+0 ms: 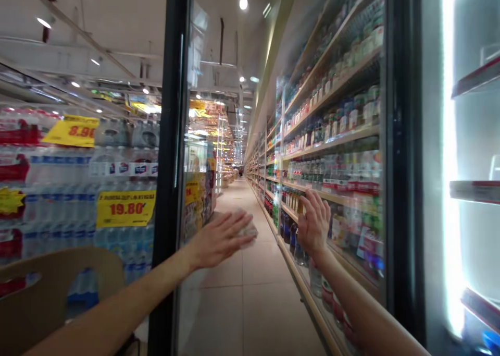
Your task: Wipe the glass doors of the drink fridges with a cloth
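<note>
A glass door with a black frame (pixel 172 111) stands swung out in front of me, and the aisle shows through its pane or in reflection. My left hand (pixel 222 240) lies with fingers stretched over a crumpled, whitish cloth (pixel 249 230), pressing it to the glass. The cloth is blurred and partly covered by the fingers. To the right, my right hand (pixel 313 221) is raised at the pane, fingers bent and apart, holding nothing. Whether its fingertips touch the glass I cannot tell.
At the left, stacked packs of bottled water (pixel 58 205) carry yellow price signs (pixel 125 208). A tan chair-like back (pixel 78 272) stands low left. Lit cooler shelves (pixel 474 190) are at the far right. Shelves of bottles (pixel 332 132) show in the glass above a tiled floor (pixel 242 298).
</note>
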A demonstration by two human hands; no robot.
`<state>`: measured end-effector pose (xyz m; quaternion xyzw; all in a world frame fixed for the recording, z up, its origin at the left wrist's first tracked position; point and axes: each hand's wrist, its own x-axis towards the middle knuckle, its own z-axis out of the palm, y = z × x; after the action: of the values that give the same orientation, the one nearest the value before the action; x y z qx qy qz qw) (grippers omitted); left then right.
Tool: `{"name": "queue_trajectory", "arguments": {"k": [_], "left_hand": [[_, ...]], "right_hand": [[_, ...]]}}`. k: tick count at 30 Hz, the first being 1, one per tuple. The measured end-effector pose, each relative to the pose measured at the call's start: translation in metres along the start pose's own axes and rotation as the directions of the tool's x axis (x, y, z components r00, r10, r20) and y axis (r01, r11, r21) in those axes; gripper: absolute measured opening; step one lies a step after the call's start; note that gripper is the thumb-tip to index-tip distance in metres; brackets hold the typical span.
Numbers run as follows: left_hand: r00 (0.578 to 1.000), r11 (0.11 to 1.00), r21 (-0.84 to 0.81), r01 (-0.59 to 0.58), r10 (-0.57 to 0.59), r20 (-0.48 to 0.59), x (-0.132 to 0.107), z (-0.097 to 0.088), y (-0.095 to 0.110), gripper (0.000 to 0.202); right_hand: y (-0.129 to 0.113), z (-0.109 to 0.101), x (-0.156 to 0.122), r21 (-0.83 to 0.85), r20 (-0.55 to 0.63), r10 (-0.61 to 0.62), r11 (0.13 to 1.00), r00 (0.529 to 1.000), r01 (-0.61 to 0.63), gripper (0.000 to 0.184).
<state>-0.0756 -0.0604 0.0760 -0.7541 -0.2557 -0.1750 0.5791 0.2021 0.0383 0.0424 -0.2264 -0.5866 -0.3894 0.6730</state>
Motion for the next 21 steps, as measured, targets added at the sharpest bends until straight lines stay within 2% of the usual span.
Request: {"name": "queue_trajectory", "arguments": {"k": [1,3,4,5,6,7,8,9,10,11,12,13,14,15,16,18,19,20,21], "left_hand": [[0.993,0.994,0.022,0.109,-0.108,-0.043,0.001,0.000,-0.002,0.058],[0.914,0.921,0.058,0.384,-0.370,-0.168,0.004,0.001,-0.005,0.060],[0.888,0.898,0.061,0.436,-0.417,-0.195,0.003,0.002,-0.003,0.060],[0.904,0.914,0.056,0.401,-0.385,-0.188,0.001,0.003,0.002,0.060],[0.951,0.958,0.043,0.284,-0.275,-0.143,-0.002,0.004,0.010,0.058],[0.992,0.994,0.016,0.106,-0.105,-0.067,-0.006,0.005,0.019,0.055],[0.997,0.997,-0.024,-0.073,0.073,-0.006,-0.011,0.005,0.027,0.051],[0.979,0.979,-0.058,-0.197,0.200,0.040,-0.015,0.005,0.032,0.049],[0.970,0.970,-0.067,-0.232,0.236,0.054,-0.018,0.005,0.035,0.048],[0.984,0.984,-0.046,-0.173,0.175,0.042,-0.019,0.005,0.034,0.048],[0.999,0.999,-0.004,-0.039,0.039,0.004,-0.019,0.004,0.030,0.049],[0.991,0.991,0.038,0.126,-0.123,-0.061,-0.018,0.004,0.026,0.052],[0.960,0.963,0.063,0.262,-0.253,-0.123,-0.016,0.004,0.022,0.054],[0.936,0.942,0.069,0.327,-0.313,-0.162,-0.014,0.004,0.019,0.056],[0.941,0.949,0.062,0.309,-0.295,-0.166,-0.013,0.005,0.018,0.057],[0.986,0.991,0.023,0.134,-0.131,-0.105,-0.010,0.009,0.021,0.055],[0.995,0.998,0.005,0.068,-0.067,-0.074,-0.008,0.011,0.024,0.055],[0.996,0.998,0.002,0.059,-0.059,-0.061,-0.004,0.013,0.026,0.055],[0.991,0.994,0.016,0.112,-0.111,-0.072,0.002,0.016,0.028,0.057]], "right_hand": [[0.000,0.000,0.000,-0.002,0.000,-0.001,1.000,1.000,0.001,0.046],[0.000,0.000,0.000,-0.009,-0.004,0.000,1.000,1.000,0.000,0.045],[0.000,0.000,0.000,-0.014,-0.004,0.001,1.000,1.000,-0.001,0.044],[0.000,0.000,0.000,-0.019,-0.002,0.001,1.000,1.000,-0.001,0.043],[0.000,0.000,0.000,-0.022,-0.001,0.001,1.000,1.000,-0.001,0.043],[0.000,0.000,0.000,-0.025,0.000,0.003,1.000,1.000,-0.003,0.042],[-0.001,0.000,0.000,-0.028,0.001,0.004,1.000,1.000,-0.004,0.040],[-0.001,0.000,0.001,-0.030,0.001,0.002,1.000,1.000,-0.002,0.039],[-0.002,0.000,0.001,-0.032,0.003,0.001,0.999,1.000,-0.001,0.038],[-0.002,0.000,0.001,-0.035,0.004,0.001,0.999,1.000,-0.001,0.038],[-0.003,0.000,0.002,-0.038,0.003,0.002,0.999,1.000,-0.002,0.037],[-0.003,0.000,0.002,-0.040,0.000,0.002,0.999,1.000,-0.002,0.037],[-0.004,0.000,0.002,-0.043,-0.004,0.003,0.999,1.000,-0.003,0.038],[-0.004,0.000,0.002,-0.047,-0.003,0.008,0.999,1.000,-0.009,0.039],[-0.004,0.000,0.002,-0.055,0.002,0.015,0.998,1.000,-0.015,0.039],[-0.005,0.000,0.002,-0.075,0.028,0.019,0.997,0.999,-0.017,0.041],[-0.006,0.000,0.001,-0.085,0.054,0.007,0.996,0.999,-0.002,0.042],[-0.006,0.000,0.001,-0.091,0.086,-0.020,0.995,0.996,0.027,0.044],[-0.006,0.000,0.001,-0.093,0.115,-0.057,0.993,0.992,0.067,0.046]]}}
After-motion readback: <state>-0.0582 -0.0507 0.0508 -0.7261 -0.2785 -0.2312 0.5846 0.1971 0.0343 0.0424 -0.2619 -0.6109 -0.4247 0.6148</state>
